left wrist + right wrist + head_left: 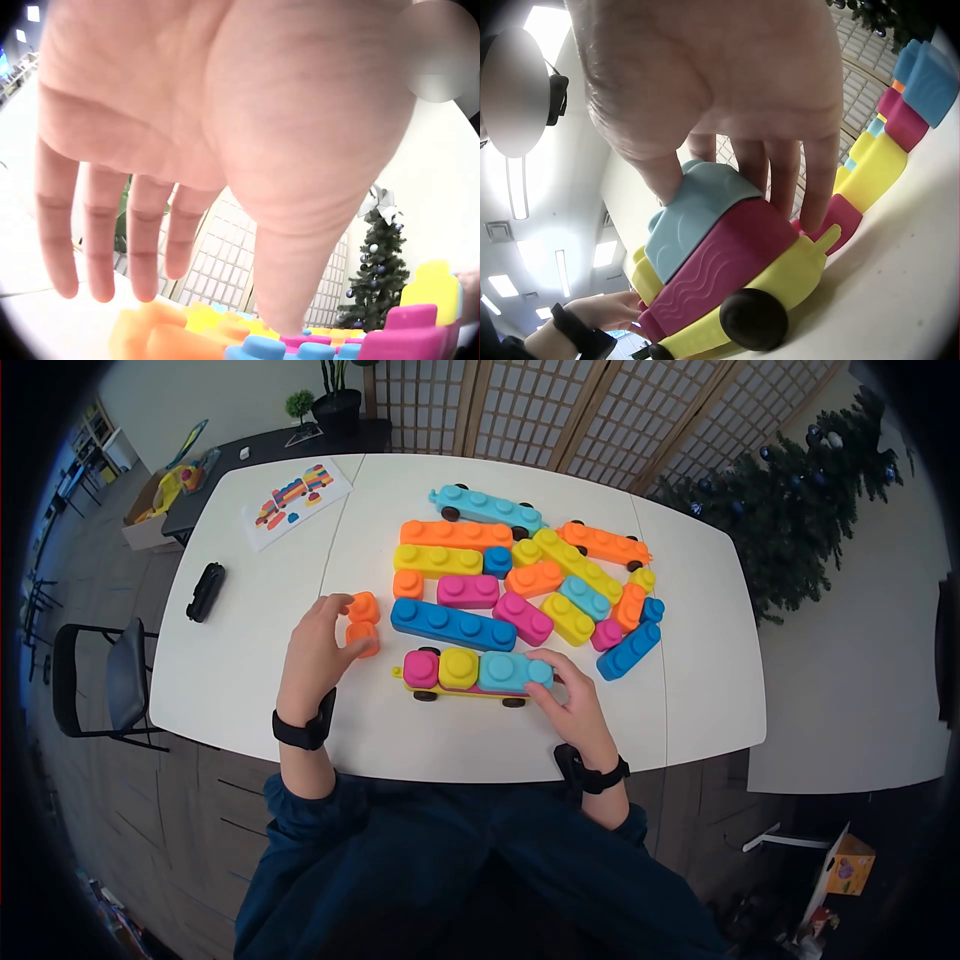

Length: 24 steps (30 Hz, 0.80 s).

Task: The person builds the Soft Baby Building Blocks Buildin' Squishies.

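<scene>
My right hand (578,708) grips the light blue block (502,672) at the right end of a wheeled toy car, thumb on the near side and fingers on the far side. Beside that block, a yellow block (459,668) and a magenta block (421,669) sit on top of the car. In the right wrist view, a magenta layer (727,255) lies between the light blue block and the yellow wheeled base (799,262). My left hand (316,652) has its fingers extended around two orange blocks (362,636), its thumb close by the nearer one.
Beyond the car lie several blocks, including a long blue block (452,624) and a yellow block (438,561). A light blue wheeled base (490,509) and an orange wheeled base (606,545) stand behind them. A picture sheet (297,502) and a black object (206,592) lie left.
</scene>
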Motion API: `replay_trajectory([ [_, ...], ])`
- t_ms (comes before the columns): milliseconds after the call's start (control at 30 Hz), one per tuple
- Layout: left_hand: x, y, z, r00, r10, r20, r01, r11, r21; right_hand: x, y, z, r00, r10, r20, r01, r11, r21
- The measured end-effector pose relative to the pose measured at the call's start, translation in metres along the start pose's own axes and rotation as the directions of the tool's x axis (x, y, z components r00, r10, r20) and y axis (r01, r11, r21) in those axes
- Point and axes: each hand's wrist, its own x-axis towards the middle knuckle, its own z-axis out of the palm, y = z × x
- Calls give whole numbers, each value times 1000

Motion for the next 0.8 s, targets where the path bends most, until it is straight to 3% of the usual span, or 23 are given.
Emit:
replay_trajectory([
  [33,-2,3,-1,1000,2,-2,-2,1000,2,0,-1,0,1000,-3,-1,3,1000,1],
  [100,-4,12,-2,971,-220,88,220,975,12,0,-2,1,1000,7,6,-7,1000,-2],
  [300,-8,-12,28,992,-122,20,123,992,-31,2,-3,2,1000,5,31,-6,1000,18],
  [433,-5,-2,16,989,-142,53,142,990,2,3,-3,3,999,5,33,-5,1000,7],
  [500,-1,17,7,991,-30,-133,11,990,-143,4,-7,4,999,5,37,-4,1000,-9],
  [533,1,29,1,991,-31,-129,12,989,-144,3,-8,4,999,9,37,-8,1000,-10],
  [600,7,57,-8,969,212,-122,-241,920,-310,5,-10,5,998,22,52,-21,1000,-17],
  [633,7,69,-7,969,213,-123,-241,920,-309,6,-11,6,998,21,52,-20,1000,-17],
  [700,6,92,-3,933,361,1,-306,793,-526,7,-13,6,998,30,58,-28,999,-40],
  [800,6,109,12,911,395,115,-283,805,-522,7,-9,7,998,21,59,-20,999,-27],
])
